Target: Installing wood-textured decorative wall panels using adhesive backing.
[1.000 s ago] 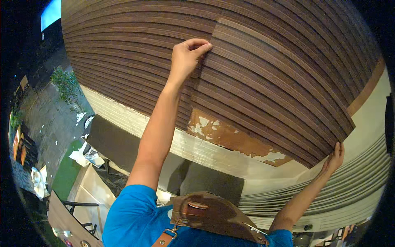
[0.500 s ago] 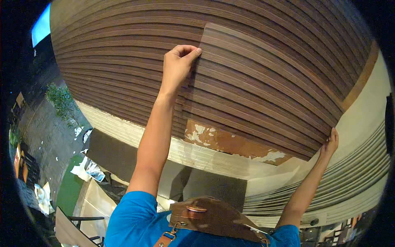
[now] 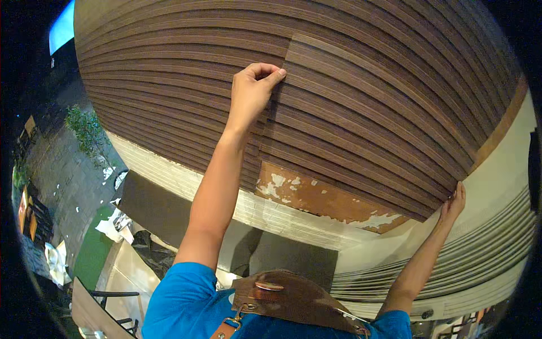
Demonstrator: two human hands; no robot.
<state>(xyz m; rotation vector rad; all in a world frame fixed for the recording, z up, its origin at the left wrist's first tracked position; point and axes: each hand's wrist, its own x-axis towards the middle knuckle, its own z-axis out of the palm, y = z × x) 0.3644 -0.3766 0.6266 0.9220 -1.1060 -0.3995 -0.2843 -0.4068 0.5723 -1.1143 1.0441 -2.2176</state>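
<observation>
Panel [image 3: 361, 127] | left hand [image 3: 251, 95] pinching its left edge | right hand [image 3: 452, 203] at right end, grip unclear

The ribbed panel [image 3: 361, 124] was brown with a wood-like grain, its long raised slats parted by narrow dark grooves. It lay at one to two o'clock from the middle of the view, against matching wall cladding [image 3: 169, 62], its slats slanting from ten o'clock down to four. The short end, between nine and ten o'clock, showed a straight edge, and the corner at eleven looked paler and greyer than the rest. Its lower long edge ran down to a corner at about five o'clock. The far end, near four, was bent by the view, so whether it sat flush there was hard to say.
</observation>
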